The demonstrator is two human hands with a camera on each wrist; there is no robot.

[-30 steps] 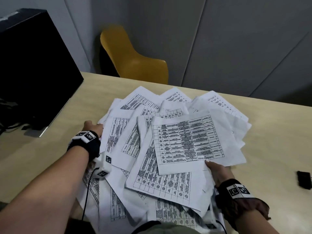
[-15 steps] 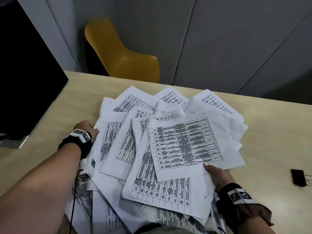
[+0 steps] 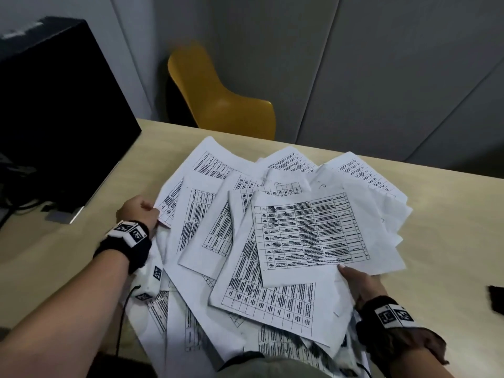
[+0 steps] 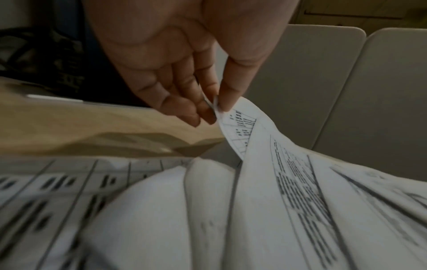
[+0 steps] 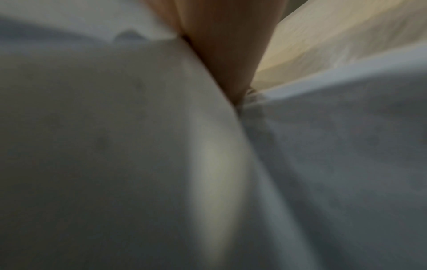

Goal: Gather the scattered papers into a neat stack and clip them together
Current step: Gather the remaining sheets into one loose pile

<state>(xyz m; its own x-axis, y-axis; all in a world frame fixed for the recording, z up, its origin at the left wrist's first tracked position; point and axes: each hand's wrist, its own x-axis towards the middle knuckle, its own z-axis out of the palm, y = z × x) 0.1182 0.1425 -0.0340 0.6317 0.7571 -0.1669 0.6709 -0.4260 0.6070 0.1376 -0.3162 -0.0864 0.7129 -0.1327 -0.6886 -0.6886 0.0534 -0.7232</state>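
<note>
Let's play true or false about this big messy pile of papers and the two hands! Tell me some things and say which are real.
1. The left hand pinches a corner of the papers. True.
2. The papers are already in a neat stack. False: they lie fanned out and crooked on the table.
3. A yellow chair stands behind the table. True.
4. The right hand is far from the papers. False: it holds the pile's near right edge.
5. The sheets are blank. False: they show printed tables.
</note>
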